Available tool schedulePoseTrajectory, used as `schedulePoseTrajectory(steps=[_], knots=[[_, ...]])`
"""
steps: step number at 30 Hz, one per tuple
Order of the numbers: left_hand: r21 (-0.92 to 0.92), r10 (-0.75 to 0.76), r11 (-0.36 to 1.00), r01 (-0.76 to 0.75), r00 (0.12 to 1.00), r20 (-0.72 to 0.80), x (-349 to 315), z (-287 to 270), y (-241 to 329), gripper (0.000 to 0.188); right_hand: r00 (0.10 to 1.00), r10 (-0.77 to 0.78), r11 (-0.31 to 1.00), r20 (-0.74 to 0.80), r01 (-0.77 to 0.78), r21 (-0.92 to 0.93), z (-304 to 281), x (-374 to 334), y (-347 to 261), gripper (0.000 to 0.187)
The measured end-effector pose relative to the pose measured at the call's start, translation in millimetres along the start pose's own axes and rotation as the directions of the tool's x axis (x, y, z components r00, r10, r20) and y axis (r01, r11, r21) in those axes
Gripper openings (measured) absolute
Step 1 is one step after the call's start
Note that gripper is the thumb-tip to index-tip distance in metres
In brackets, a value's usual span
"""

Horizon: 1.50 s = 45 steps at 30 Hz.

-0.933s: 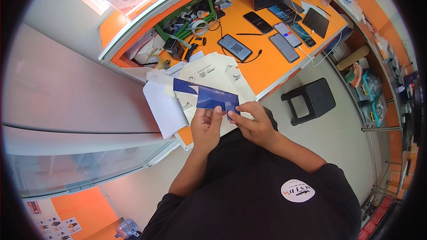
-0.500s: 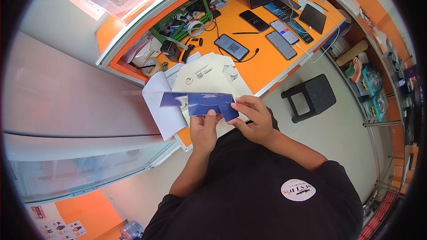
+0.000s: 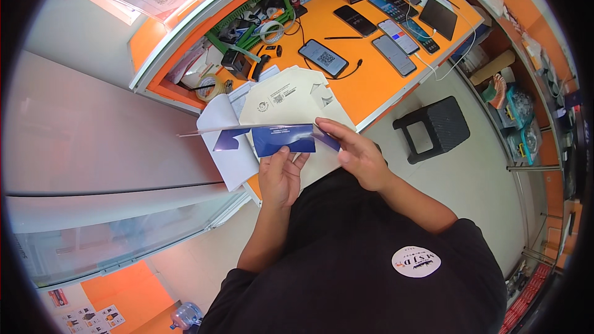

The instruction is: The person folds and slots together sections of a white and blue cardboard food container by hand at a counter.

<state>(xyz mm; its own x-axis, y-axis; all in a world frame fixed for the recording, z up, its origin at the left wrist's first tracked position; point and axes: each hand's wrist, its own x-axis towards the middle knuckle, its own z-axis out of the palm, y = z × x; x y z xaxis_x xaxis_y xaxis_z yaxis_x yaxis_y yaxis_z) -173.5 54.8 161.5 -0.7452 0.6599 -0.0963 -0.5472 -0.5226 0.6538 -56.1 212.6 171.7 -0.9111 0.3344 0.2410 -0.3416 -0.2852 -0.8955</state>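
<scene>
A glossy blue card (image 3: 283, 141) with white print is held up over the desk's near corner. My left hand (image 3: 282, 179) is closed on its lower edge, thumb on the near face. The card's right end is bent into a flap (image 3: 326, 138). My right hand (image 3: 362, 159) is at that flap, fingers stretched along it and thumb apart; its fingertips seem to touch the flap. A thin pale edge (image 3: 207, 130) runs left from the card's top, with another blue piece (image 3: 230, 139) below it. Beneath lie a cream paperboard sheet (image 3: 298, 94) and white papers (image 3: 226, 159).
On the orange desk (image 3: 297, 55) lie several phones, one being a phone with a code on screen (image 3: 323, 57), plus a green basket (image 3: 250, 28) and a tape roll (image 3: 210, 86). A black stool (image 3: 436, 128) stands at right, before shelves (image 3: 520, 105). A pale cabinet (image 3: 111, 124) stands at left.
The blue card has moved slightly left and up. Its right flap is now bent further away from the flat part. My right thumb has come off the flap, and the fingers have spread.
</scene>
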Motion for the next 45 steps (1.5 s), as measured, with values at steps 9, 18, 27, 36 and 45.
schedulePoseTrajectory(steps=[9, 18, 27, 36, 45], knots=[[-0.245, 0.001, 0.967, 0.069, 0.961, 0.278, -9.7, 3.4, -10.2, 0.054, 0.994, 0.009, 0.966, -0.105, -0.036, -0.254, 27.2, -6.5, -17.6, 0.057], [-0.243, 0.073, 0.97, 0.02, 0.927, 0.369, -4.5, 6.6, -11.2, 0.059, 0.977, 0.116, 0.992, -0.181, -0.122, -0.025, 26.3, -4.9, -23.2, 0.042], [-0.186, 0.26, 0.959, -0.213, 0.924, 0.279, -7.6, -2.0, -16.6, 0.054, 0.969, 0.045, 0.936, -0.241, -0.126, -0.329, 26.9, -10.7, -26.2, 0.036], [0.273, 0.182, 0.936, -0.224, 0.968, 0.172, -16.9, 1.2, 4.7, 0.034, 0.808, -0.408, 0.301, 0.425, 0.559, -0.773, 0.0, 4.5, -34.9, 0.039], [0.451, 0.057, 0.886, -0.111, 0.99, 0.133, -20.9, 19.5, 16.2, 0.027, 0.81, -0.377, 0.301, 0.449, 0.565, -0.768, -3.2, 11.1, -47.0, 0.039]])
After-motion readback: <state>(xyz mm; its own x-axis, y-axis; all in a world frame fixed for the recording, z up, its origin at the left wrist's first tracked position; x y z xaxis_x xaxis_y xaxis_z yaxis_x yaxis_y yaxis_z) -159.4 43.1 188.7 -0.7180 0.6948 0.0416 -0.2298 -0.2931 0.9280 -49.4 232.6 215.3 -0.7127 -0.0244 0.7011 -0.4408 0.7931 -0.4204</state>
